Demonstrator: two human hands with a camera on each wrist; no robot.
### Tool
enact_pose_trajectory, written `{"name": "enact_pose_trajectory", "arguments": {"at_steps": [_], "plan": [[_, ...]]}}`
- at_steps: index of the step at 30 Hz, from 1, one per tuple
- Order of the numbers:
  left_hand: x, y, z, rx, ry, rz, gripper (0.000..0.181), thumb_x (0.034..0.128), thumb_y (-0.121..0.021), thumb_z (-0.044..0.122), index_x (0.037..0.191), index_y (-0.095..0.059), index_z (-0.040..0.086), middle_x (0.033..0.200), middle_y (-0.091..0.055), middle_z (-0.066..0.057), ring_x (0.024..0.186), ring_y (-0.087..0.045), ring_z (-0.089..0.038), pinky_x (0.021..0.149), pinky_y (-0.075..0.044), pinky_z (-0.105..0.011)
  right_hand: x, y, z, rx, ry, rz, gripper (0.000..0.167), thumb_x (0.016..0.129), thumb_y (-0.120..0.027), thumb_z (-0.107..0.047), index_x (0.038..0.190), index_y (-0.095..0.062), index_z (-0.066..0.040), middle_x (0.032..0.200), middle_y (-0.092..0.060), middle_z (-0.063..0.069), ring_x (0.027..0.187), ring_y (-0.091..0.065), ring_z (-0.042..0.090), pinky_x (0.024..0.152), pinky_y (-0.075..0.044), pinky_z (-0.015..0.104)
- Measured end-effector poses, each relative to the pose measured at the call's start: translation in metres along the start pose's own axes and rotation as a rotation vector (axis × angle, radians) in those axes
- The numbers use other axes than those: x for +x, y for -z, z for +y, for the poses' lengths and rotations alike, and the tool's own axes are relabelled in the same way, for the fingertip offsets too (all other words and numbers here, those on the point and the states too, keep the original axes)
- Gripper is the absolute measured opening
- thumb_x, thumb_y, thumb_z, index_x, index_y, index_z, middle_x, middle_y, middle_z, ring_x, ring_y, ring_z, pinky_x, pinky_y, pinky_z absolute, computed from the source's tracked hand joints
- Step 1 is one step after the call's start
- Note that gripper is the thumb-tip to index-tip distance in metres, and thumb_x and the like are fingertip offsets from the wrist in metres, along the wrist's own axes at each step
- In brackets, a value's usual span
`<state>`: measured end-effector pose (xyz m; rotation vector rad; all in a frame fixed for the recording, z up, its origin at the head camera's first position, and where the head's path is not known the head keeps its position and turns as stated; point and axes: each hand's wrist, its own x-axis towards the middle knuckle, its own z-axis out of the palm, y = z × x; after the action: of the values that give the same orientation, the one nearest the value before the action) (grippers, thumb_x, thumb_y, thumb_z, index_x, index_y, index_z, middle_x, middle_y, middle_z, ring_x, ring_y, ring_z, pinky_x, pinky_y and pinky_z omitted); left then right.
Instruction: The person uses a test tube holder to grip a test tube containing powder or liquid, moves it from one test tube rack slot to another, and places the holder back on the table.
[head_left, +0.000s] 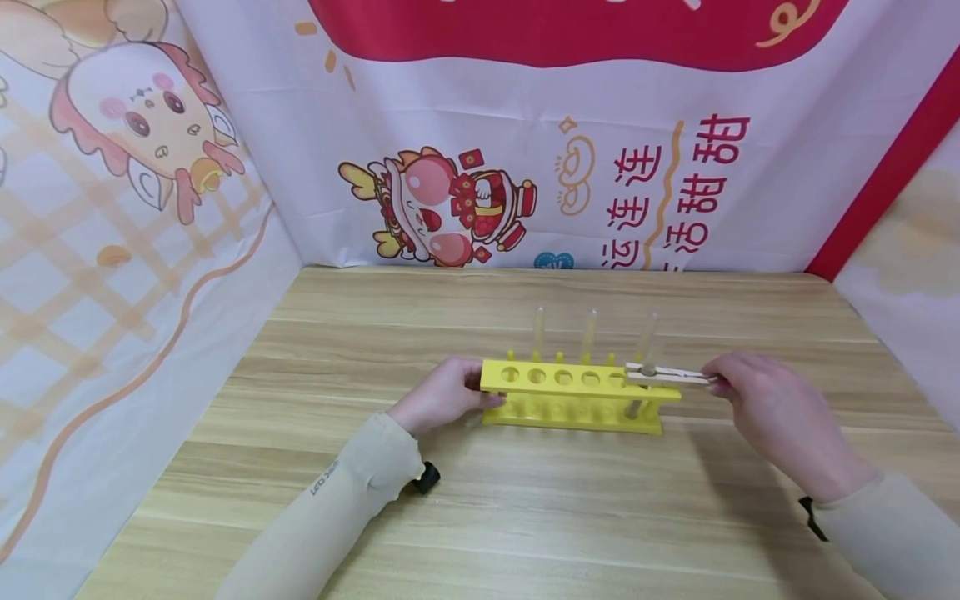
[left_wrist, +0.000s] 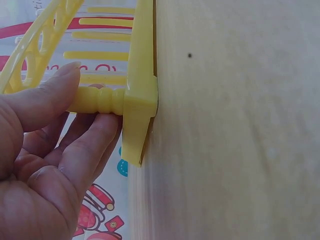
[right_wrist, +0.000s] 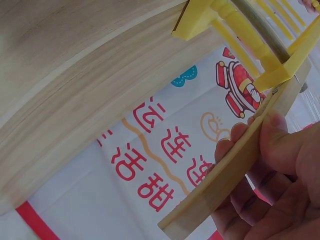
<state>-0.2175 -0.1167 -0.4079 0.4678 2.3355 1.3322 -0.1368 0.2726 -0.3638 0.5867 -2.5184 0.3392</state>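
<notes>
A yellow test tube rack (head_left: 570,425) stands on the table. My left hand (head_left: 450,390) grips the post at its left end; in the left wrist view the thumb and fingers (left_wrist: 87,150) hold that yellow post (left_wrist: 100,101). My right hand (head_left: 776,408) holds a wooden test tube clamp (head_left: 675,374) by its handle, fingers and thumb about the wood (right_wrist: 220,182). The clamp's head lies over the rack's right end, at a tube with a dark grey lower part (head_left: 634,408). Whether the clamp grips that tube I cannot tell.
Clear test tubes (head_left: 538,329) (head_left: 590,329) stand along the rack's back row, between short yellow pegs (head_left: 558,357). Another clear tube (head_left: 651,329) rises by the clamp. The wooden table (head_left: 525,517) meets a printed cloth (head_left: 450,108) at the back.
</notes>
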Motion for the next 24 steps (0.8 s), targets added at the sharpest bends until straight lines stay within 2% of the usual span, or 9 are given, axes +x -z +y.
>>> {"name": "enact_pose_trajectory", "arguments": {"at_steps": [9,15,24], "plan": [[0.000,0.000,-0.001,-0.019,0.009,0.000,0.024,0.0877,-0.077,0.014,0.111,-0.072,0.020,0.109,-0.070,0.008,0.099,-0.064,-0.014,0.091,-0.050,-0.037,0.000,0.000,0.000,-0.014,0.013,-0.012,0.024,0.073,-0.080,0.006,0.092,-0.070,-0.005,0.091,-0.071,0.012,0.082,-0.066,0.034,0.068,-0.051,0.056],[0.000,0.000,0.000,-0.012,0.011,0.005,0.025,0.0874,-0.077,0.015,0.111,-0.072,0.020,0.109,-0.070,0.008,0.099,-0.064,-0.014,0.091,-0.050,-0.037,0.001,0.001,0.000,-0.025,0.023,-0.008,0.024,0.071,-0.081,0.006,0.090,-0.070,-0.005,0.085,-0.067,0.008,0.075,-0.065,0.031,0.063,-0.052,0.054],[0.000,0.000,-0.001,-0.018,0.008,0.005,0.025,0.0871,-0.078,0.015,0.111,-0.072,0.020,0.109,-0.070,0.008,0.099,-0.064,-0.015,0.092,-0.050,-0.037,0.005,0.010,-0.005,-0.074,0.002,-0.050,0.022,0.072,-0.082,0.005,0.089,-0.070,-0.005,0.083,-0.067,0.008,0.071,-0.065,0.029,0.060,-0.053,0.053]]}}
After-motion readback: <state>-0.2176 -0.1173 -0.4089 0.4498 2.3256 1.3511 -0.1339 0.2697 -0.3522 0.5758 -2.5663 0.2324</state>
